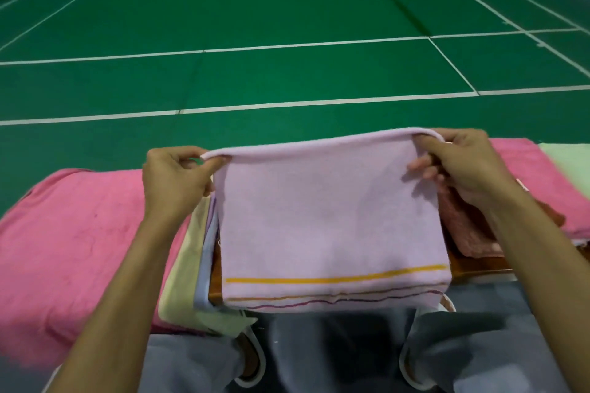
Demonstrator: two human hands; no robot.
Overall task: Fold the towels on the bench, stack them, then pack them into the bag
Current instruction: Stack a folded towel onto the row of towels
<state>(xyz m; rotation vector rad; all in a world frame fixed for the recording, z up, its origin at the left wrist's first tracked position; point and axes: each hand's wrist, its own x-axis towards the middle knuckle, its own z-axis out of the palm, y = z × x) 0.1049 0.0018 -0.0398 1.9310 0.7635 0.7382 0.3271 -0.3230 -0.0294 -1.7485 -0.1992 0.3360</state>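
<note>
Holding the lilac towel up by its folded top edge, the left grip pinches one corner and the right grip pinches the other. That way the cloth hangs flat over the counter, likely to line up the next fold. A pink towel, a yellow towel and a blue towel lie on the left. A folded brown-red towel sits on the right. Cloth hides most of the counter. No bag can be seen.
</note>
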